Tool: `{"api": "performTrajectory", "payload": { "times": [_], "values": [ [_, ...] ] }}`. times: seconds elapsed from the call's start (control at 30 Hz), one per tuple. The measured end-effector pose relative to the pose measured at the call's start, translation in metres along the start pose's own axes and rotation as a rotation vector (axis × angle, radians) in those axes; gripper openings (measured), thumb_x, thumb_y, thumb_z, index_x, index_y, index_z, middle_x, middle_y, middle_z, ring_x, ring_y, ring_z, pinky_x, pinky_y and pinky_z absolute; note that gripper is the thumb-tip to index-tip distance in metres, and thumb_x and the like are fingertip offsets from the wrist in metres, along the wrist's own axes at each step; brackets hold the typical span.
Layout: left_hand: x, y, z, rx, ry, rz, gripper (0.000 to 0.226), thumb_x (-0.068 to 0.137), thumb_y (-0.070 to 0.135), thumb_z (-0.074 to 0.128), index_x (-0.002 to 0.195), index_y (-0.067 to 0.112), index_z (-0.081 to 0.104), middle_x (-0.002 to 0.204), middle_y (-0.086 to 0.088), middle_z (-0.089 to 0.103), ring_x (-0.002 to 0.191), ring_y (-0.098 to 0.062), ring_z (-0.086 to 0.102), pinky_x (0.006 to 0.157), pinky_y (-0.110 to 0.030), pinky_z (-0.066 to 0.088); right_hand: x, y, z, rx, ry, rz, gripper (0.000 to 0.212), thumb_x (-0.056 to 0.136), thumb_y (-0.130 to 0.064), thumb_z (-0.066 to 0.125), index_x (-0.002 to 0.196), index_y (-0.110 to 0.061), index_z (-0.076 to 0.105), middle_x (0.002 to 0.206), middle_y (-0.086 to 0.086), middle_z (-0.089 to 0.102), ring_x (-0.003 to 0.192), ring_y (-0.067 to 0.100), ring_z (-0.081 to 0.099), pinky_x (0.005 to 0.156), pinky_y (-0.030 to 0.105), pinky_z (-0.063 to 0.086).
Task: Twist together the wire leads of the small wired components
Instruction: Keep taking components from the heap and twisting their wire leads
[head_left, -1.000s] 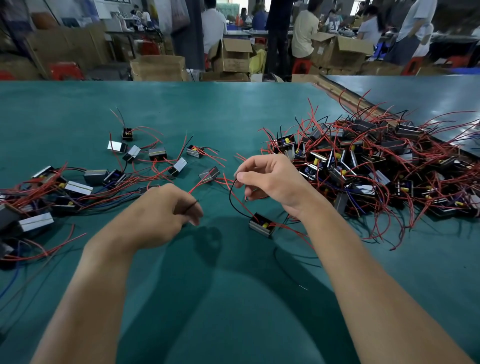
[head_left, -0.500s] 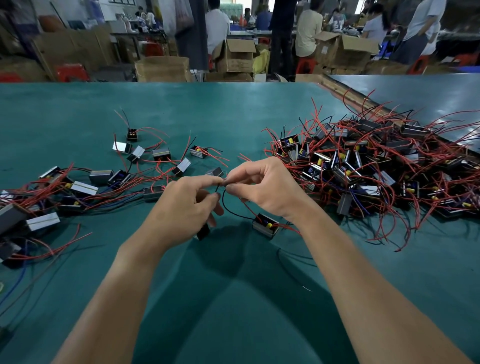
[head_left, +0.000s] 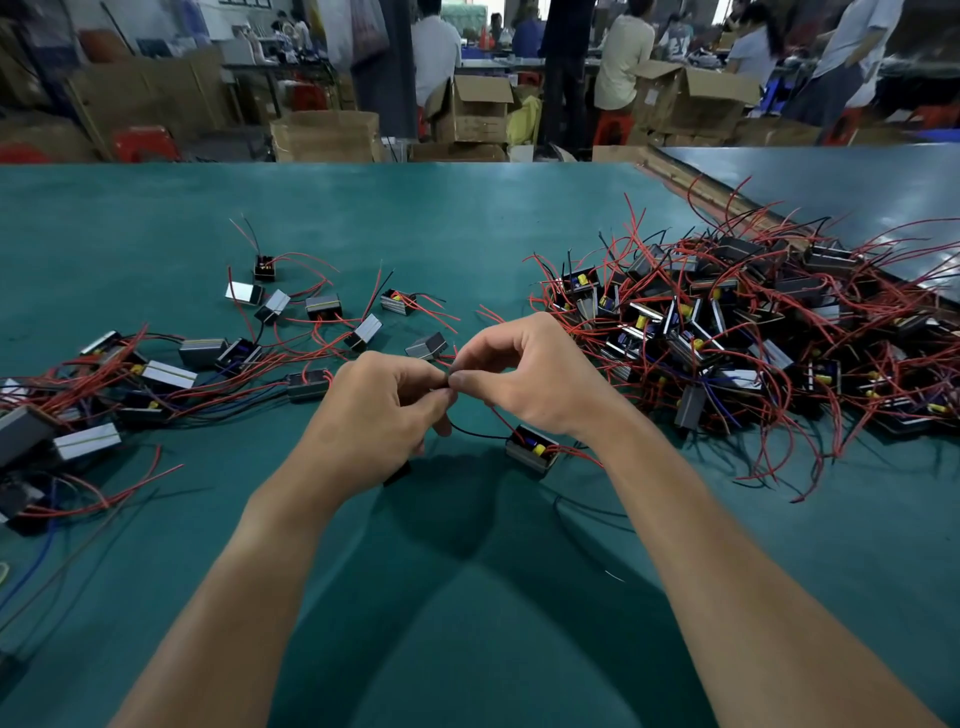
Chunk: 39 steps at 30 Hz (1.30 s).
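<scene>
My left hand (head_left: 382, 415) and my right hand (head_left: 524, 379) meet above the teal-green counter (head_left: 457, 234). The thumb and forefinger of each are pinched tight on the wire ends (head_left: 451, 372), right where my fingertips touch. My other fingers are curled in loosely. So little of the ends shows between my fingers that I cannot tell how they lie against each other.

A thin black wire lead (head_left: 478, 435) loops down from that pinch to a small grey box-shaped component with a yellow part inside (head_left: 531, 451). It lies on the counter just under my right wrist, with red leads trailing off to its right. A second small dark component (head_left: 397, 474) peeks out below my left palm. It is mostly hidden, and I cannot tell whether it hangs or rests on the counter.

To my right sits a big tangled heap of components with red and black leads (head_left: 737, 332). To my left is a looser scatter of components with red leads (head_left: 156, 374). Brown cardboard boxes (head_left: 327, 136) stand beyond the counter's far edge.
</scene>
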<state>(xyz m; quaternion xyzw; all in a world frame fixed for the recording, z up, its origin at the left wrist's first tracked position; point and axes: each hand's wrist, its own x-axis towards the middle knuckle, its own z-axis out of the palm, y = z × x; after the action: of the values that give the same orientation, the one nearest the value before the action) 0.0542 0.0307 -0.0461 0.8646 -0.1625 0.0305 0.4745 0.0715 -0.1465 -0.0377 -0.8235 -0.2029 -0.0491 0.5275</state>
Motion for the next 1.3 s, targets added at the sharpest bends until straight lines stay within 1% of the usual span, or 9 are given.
{"api": "performTrajectory", "payload": {
  "times": [0.3,0.47,0.53,0.63,0.77,0.9,1.03,1.13,1.3],
  "values": [
    [-0.002,0.003,0.000,-0.027,0.039,0.026,0.017,0.084,0.009,0.071,0.074,0.021,0.078,0.059,0.000,0.068,0.045,-0.012,0.046,0.044,-0.022,0.038,-0.003,-0.002,-0.007,0.188,-0.215,0.299,0.017,0.091,-0.012,0.068,0.075,-0.006,0.066,0.062,0.001,0.061,0.055,0.010,0.054,0.052,0.021,0.048],
    [-0.001,0.005,0.001,-0.078,-0.004,-0.002,0.016,0.088,0.008,0.068,0.079,0.018,0.077,0.061,0.000,0.069,0.046,-0.012,0.051,0.045,-0.021,0.041,-0.001,-0.004,-0.011,0.341,-0.228,0.482,0.018,0.089,-0.013,0.067,0.072,-0.009,0.065,0.059,-0.001,0.059,0.051,0.008,0.053,0.048,0.019,0.047],
    [-0.001,0.005,0.001,-0.094,-0.003,-0.026,0.016,0.089,0.007,0.066,0.079,0.014,0.075,0.059,0.000,0.066,0.045,-0.013,0.052,0.047,-0.024,0.043,0.000,-0.003,-0.007,0.295,-0.149,0.424,0.016,0.086,-0.011,0.072,0.072,-0.011,0.065,0.061,0.001,0.060,0.051,0.008,0.053,0.049,0.020,0.048],
    [0.001,0.006,0.002,-0.193,0.032,-0.108,0.020,0.091,0.004,0.062,0.074,0.009,0.071,0.055,0.001,0.061,0.043,-0.012,0.050,0.046,-0.021,0.043,-0.001,-0.003,-0.001,0.126,0.020,0.150,0.011,0.081,-0.003,0.076,0.075,-0.008,0.069,0.067,0.009,0.067,0.057,0.012,0.055,0.056,0.029,0.050],
    [0.002,0.007,-0.001,-0.331,0.038,-0.202,0.022,0.091,0.000,0.060,0.071,0.003,0.069,0.052,-0.001,0.059,0.039,-0.011,0.046,0.041,-0.017,0.039,-0.002,-0.003,0.001,-0.044,0.007,-0.017,0.005,0.082,-0.002,0.074,0.082,-0.006,0.076,0.075,0.008,0.074,0.066,0.008,0.060,0.070,0.034,0.054],
    [0.001,0.007,-0.003,-0.330,0.024,-0.212,0.020,0.091,0.000,0.061,0.073,0.002,0.069,0.052,-0.003,0.058,0.039,-0.010,0.045,0.040,-0.017,0.038,-0.001,-0.003,-0.001,-0.095,-0.024,-0.029,0.005,0.081,-0.003,0.076,0.085,-0.006,0.077,0.079,0.005,0.075,0.069,0.006,0.062,0.075,0.030,0.054],
    [-0.001,0.006,-0.004,-0.273,0.028,-0.181,0.019,0.090,0.003,0.064,0.072,0.004,0.070,0.054,-0.003,0.062,0.037,-0.010,0.045,0.038,-0.015,0.033,-0.001,-0.004,-0.002,-0.086,-0.069,-0.019,0.007,0.083,-0.006,0.075,0.080,-0.012,0.076,0.073,0.004,0.074,0.063,0.004,0.056,0.065,0.026,0.049],
    [-0.001,0.006,-0.004,-0.218,0.041,-0.139,0.020,0.089,0.006,0.066,0.070,0.009,0.071,0.055,-0.003,0.064,0.038,-0.011,0.046,0.039,-0.016,0.035,0.000,-0.004,-0.002,-0.098,-0.090,0.003,0.013,0.085,-0.004,0.072,0.078,-0.015,0.073,0.065,-0.006,0.068,0.057,-0.003,0.052,0.059,0.014,0.044],
    [-0.002,0.002,-0.001,0.017,0.105,0.029,0.020,0.086,0.011,0.069,0.066,0.016,0.073,0.056,0.000,0.065,0.039,-0.007,0.041,0.041,-0.019,0.035,0.000,-0.004,-0.001,-0.081,-0.161,0.119,0.020,0.091,-0.003,0.063,0.073,-0.011,0.067,0.064,0.002,0.068,0.058,0.012,0.055,0.057,0.035,0.052]
  ]
}}
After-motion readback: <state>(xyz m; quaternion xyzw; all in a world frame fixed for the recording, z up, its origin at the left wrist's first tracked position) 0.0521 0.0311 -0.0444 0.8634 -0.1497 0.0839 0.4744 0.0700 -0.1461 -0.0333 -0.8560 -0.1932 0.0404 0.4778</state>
